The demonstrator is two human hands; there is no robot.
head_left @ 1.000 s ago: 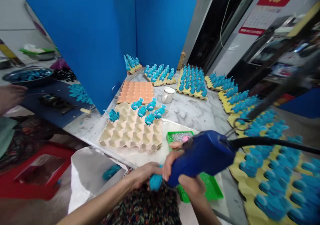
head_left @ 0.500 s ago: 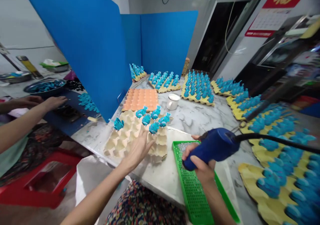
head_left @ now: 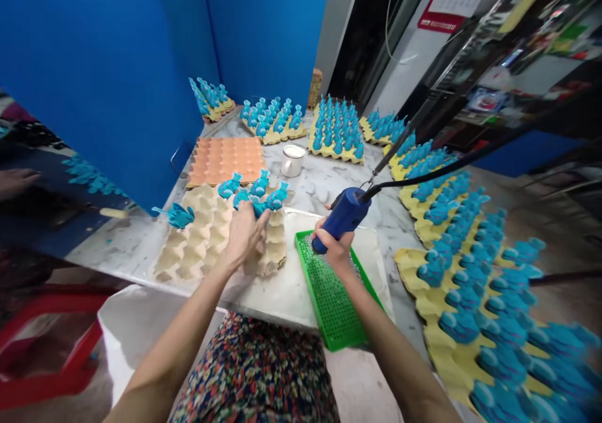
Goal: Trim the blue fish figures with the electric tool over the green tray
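My left hand reaches over the beige egg-carton tray, its fingers closed round a blue toy figure that they partly cover. Several similar figures stand in the tray's far cups, and one blue piece lies at its left edge. A dark blue electric screwdriver, hung from above with a black cord, is gripped in my right hand. Its lower end points down over the green perforated basket, where small shiny metal pieces lie at the far end.
An orange egg-carton tray and a white mug stand behind the beige tray. Yellow trays full of blue figures line the back and right. A blue partition rises at left; a co-worker's hand shows beyond it.
My left hand has gone from spread fingers near the figures to closing on one. The screwdriver stands more upright in my right hand. The head view has shifted right and down.
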